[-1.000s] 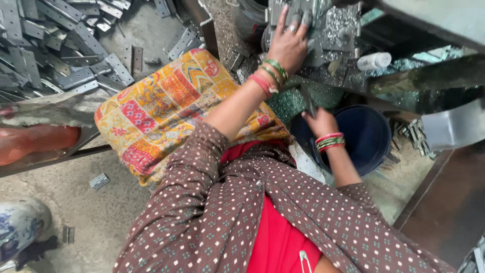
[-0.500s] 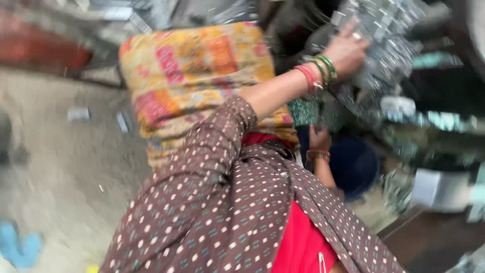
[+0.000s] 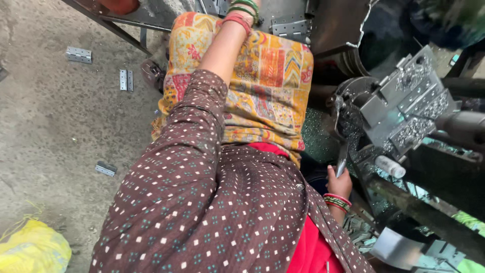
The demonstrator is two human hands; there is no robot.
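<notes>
A rough grey concrete floor (image 3: 55,131) lies in flat daylight, strewn with small metal hinges (image 3: 79,54). A yellow plastic bag (image 3: 31,250) sits at its lower corner.

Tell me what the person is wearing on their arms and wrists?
Both arms wear a brown sleeve dotted with small white and teal spots. The left wrist has red and green bangles; the hand itself is out of view. The right hand has red and green bangles too.

A thin strip (image 3: 342,161) of dull grey metal was gripped; beside that grip, rough metal machine blocks (image 3: 404,108) were seen, crusted with shavings.
</notes>
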